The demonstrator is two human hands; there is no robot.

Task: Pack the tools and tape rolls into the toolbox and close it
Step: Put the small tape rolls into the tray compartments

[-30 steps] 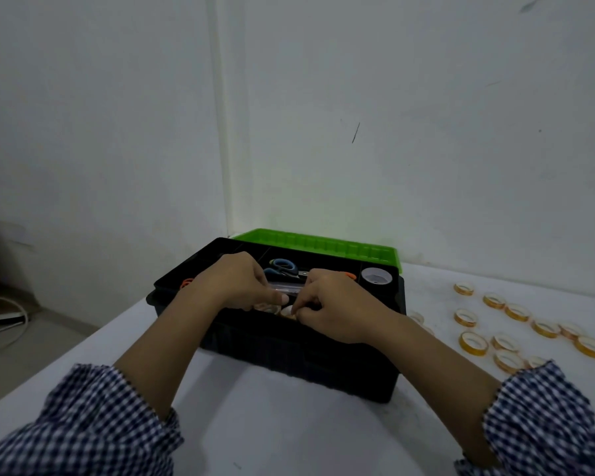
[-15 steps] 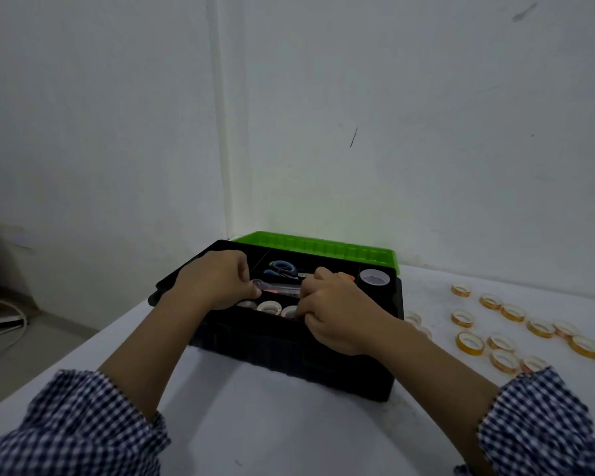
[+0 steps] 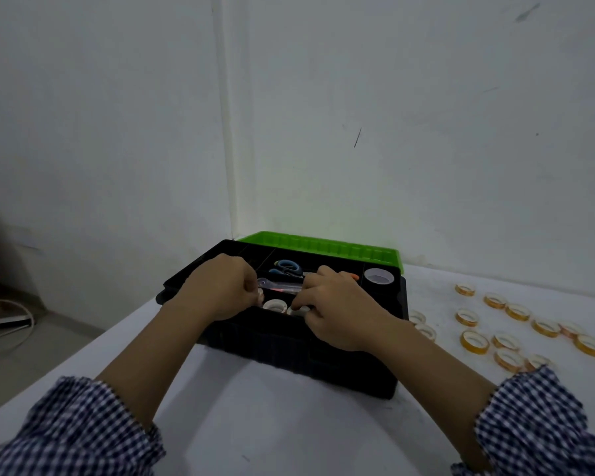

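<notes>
Black plastic toolbox [image 3: 289,345] sits open on the white table [image 3: 272,424], green lid [image 3: 323,247] folded back. Inside, the left hand [image 3: 220,290] seems to pinch a clear slim tool [image 3: 282,286] with curled fingers. The right hand [image 3: 337,304] curls beside it, and with its grip hidden behind the knuckles I cannot tell what it holds.

A white table [image 3: 289,424] bears an open black toolbox [image 3: 289,345] and, to its right, scattered amber tape rolls [image 3: 474,341].
</notes>
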